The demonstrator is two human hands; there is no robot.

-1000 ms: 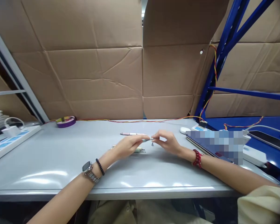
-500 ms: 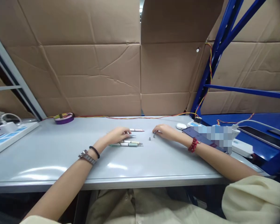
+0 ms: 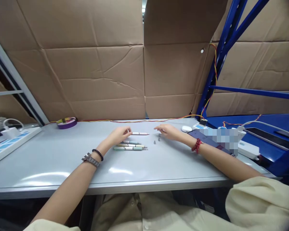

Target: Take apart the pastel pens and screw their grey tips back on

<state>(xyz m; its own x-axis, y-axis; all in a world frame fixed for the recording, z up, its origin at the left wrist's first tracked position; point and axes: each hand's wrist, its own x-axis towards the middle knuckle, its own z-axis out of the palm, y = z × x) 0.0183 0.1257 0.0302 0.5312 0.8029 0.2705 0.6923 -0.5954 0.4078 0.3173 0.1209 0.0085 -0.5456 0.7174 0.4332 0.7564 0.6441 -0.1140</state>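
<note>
My left hand (image 3: 121,133) has its thumb and fingers pinched at the left end of a white and pink pen (image 3: 141,133). That end of the pen is hidden by the fingers. Just below lie a pale blue pen (image 3: 132,142), a yellowish pen (image 3: 133,145) and a green and white pen (image 3: 130,148), side by side, pointing right. My right hand (image 3: 167,131) hovers over the table with its fingers apart and nothing in them. Beneath it stand small grey cone-shaped tips (image 3: 154,142), one of them partly covered by the hand.
A phone (image 3: 210,142) and a white case (image 3: 186,129) lie by my right forearm, near a power strip and chargers. Another power strip (image 3: 16,142) is on the left. A purple tape roll (image 3: 66,123) sits at the back, where a twisted cable runs along the cardboard wall.
My left hand has moved from the pale blue pen up to the pink pen. My right hand has risen slightly and opened its fingers, and another grey tip shows under it.
</note>
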